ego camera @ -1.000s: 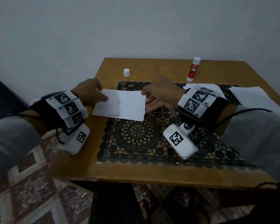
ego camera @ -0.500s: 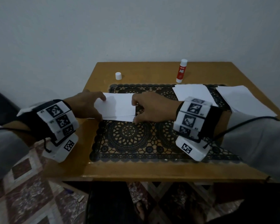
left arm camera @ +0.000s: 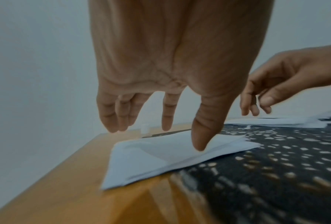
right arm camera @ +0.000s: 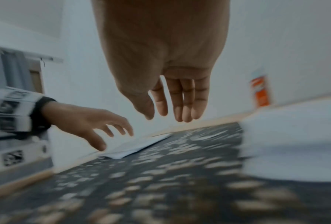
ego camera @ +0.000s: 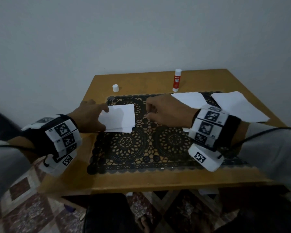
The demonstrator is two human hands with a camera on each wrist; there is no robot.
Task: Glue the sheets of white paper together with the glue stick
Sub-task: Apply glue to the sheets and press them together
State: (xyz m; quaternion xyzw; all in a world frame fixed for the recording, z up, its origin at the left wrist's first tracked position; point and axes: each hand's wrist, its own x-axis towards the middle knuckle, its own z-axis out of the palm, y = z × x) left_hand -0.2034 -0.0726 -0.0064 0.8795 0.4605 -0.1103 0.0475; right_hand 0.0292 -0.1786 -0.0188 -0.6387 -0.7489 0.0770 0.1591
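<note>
resting under left hand (ego camera: 89, 117) (thumb down), paper stack (ego camera: 118, 117), right hand (ego camera: 166, 111) beside

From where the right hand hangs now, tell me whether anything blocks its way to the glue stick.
Nothing visible does. The right hand is above the mat, holding nothing; the glue stick stands upright beyond it on bare table. The loose sheet lies flat beside that path.

Head view looks down from above the near edge of the tabletop (ego camera: 141, 180), facing the far wall, whole mat (ego camera: 133, 148) in frame. Left wrist view sits low and close at the mat's (left arm camera: 275, 174) left edge, looking across it rightward. Right wrist view skims the mat (right arm camera: 161, 181) from its right side, facing left. All three share the mat.
</note>
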